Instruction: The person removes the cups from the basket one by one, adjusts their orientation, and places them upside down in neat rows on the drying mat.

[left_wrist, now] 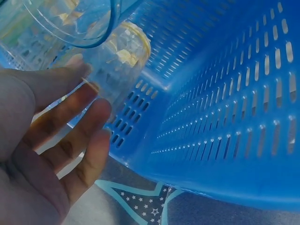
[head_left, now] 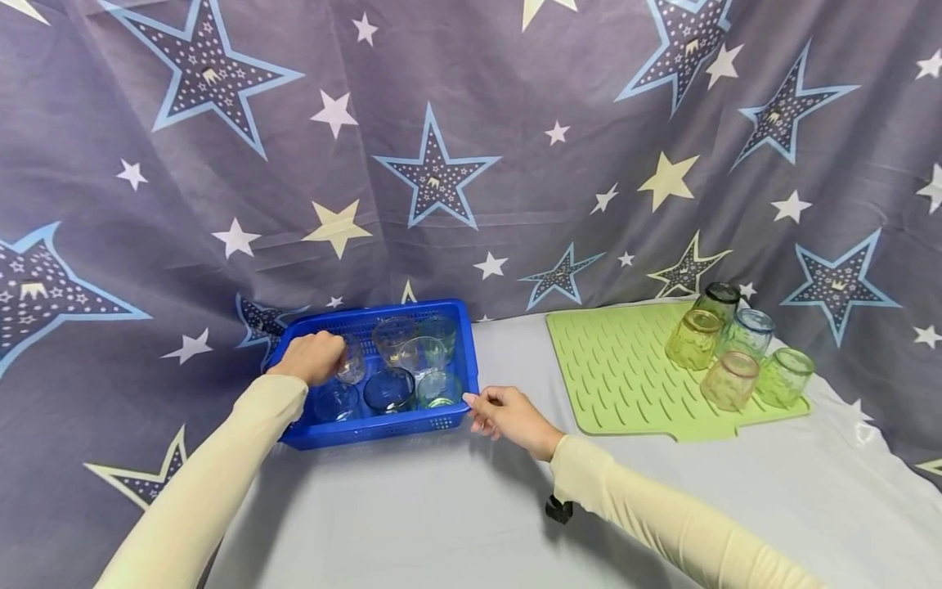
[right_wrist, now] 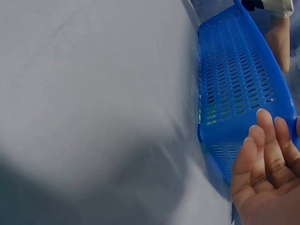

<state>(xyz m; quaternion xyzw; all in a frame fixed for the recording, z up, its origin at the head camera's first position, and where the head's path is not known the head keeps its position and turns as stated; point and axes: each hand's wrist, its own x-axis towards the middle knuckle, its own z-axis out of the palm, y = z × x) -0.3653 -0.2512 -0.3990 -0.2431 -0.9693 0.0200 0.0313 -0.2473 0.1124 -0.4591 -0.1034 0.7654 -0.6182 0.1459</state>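
A blue plastic basket with slotted walls holds several drinking glasses, among them a dark blue glass, a light blue glass and a greenish glass. My left hand reaches over the basket's left side. In the left wrist view its thumb and fingertips pinch a clear glass near one end, inside the basket. My right hand holds the basket's rim at the front right corner between thumb and index finger. The other fingers of that hand extend beside the wall in the right wrist view.
To the right lies a green drying mat with raised ridges. On its right part several coloured glasses stand upside down, including a yellow glass and a pink glass. Behind the white-covered table hangs a star-patterned curtain.
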